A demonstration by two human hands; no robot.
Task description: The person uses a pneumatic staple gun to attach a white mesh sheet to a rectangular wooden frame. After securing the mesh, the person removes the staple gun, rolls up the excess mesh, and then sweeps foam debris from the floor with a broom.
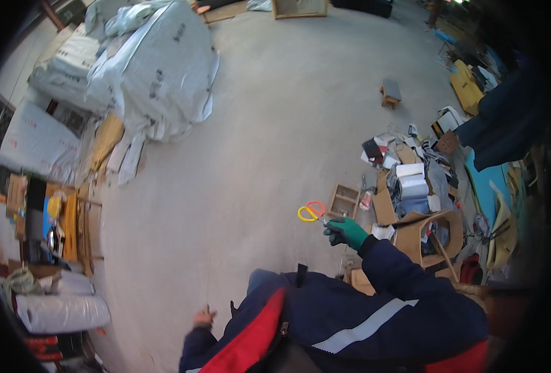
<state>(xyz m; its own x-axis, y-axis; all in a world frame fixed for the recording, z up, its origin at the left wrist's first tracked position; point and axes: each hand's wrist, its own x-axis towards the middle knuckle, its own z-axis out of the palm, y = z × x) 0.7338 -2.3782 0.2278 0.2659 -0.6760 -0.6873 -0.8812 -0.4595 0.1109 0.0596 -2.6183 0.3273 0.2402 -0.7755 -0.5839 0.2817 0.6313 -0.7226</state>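
Observation:
My right hand [347, 232], in a green glove, is held out over the concrete floor and is shut on a pair of scissors [311, 212]. The orange and yellow loop handles point away from the hand to the left, and the blade end is hidden in the glove. My left hand [204, 318] is bare and hangs low beside my dark blue and red jacket. Its fingers are loosely apart with nothing in them.
Cardboard pieces, white boxes and a small wooden crate [342, 200] lie in a heap right of my right hand. A low stool [390, 92] stands farther off. Large white wrapped bundles [157, 68] are piled at upper left. Another person's dark blue sleeve [505, 124] reaches in at right.

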